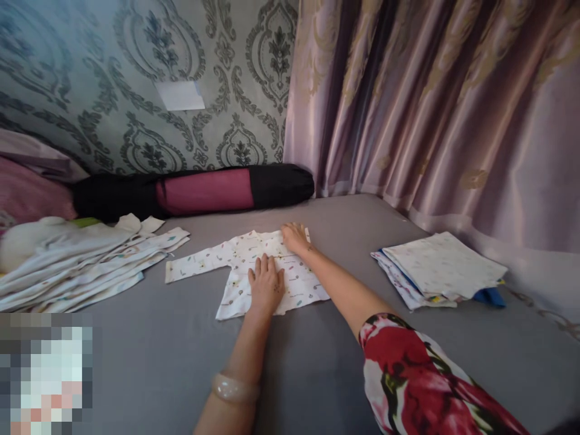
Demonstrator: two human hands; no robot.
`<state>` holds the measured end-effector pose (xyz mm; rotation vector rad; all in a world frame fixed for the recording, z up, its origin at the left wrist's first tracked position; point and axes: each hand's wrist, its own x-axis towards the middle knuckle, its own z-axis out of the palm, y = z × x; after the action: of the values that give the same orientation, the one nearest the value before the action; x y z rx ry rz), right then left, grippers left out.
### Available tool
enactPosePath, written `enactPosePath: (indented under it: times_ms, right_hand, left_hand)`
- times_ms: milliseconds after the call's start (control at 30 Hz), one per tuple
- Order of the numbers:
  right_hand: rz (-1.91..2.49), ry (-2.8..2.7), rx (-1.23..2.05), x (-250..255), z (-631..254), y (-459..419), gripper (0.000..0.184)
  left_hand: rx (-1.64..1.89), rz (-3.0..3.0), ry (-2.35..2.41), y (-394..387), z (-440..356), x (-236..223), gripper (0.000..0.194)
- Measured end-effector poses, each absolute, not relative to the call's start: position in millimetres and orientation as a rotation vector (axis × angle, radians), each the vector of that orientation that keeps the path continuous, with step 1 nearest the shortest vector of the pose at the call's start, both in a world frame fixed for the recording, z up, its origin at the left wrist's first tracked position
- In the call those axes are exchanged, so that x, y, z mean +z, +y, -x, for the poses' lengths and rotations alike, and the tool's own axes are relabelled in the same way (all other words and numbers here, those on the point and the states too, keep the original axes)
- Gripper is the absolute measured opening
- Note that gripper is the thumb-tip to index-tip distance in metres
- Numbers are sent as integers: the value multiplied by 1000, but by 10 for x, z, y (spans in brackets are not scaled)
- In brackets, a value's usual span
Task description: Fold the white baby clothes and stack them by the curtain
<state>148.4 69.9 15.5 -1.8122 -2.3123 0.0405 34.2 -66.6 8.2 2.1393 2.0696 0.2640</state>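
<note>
A small white long-sleeved shirt (pixel 242 254) with a scattered small print lies spread on the grey bed sheet. Its left-side sleeve stretches out flat; the other sleeve does not show at full length, and my right forearm covers part of that side. My left hand (pixel 266 285), with a pale bangle on its wrist, rests flat on the middle of the shirt with fingers spread. Near the shirt's upper right shoulder, my right hand (pixel 295 238) lies on the cloth, fingers extended and slightly bent.
Layered white printed clothes (pixel 90 260) lie at the left. A folded stack of clothes (pixel 444 269) sits at the right. Behind, a long black and maroon bundle (pixel 203 192) runs along the patterned wall. Lilac curtains (pixel 408 109) hang at the back right.
</note>
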Motion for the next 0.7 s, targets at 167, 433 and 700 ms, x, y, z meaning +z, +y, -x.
enactPosePath:
  times_ms: [167, 433, 700]
  right_hand:
    - [1805, -2409, 155, 242, -1303, 925, 32]
    - [1846, -2411, 266, 208, -1288, 1094, 22]
    - [1803, -2245, 70, -22, -1296, 989, 26]
  left_hand:
    - [255, -2155, 2053, -629, -323, 28, 55]
    - [252, -2155, 2050, -612, -317, -11, 56]
    - [193, -2108, 2037, -623, -326, 27, 58]
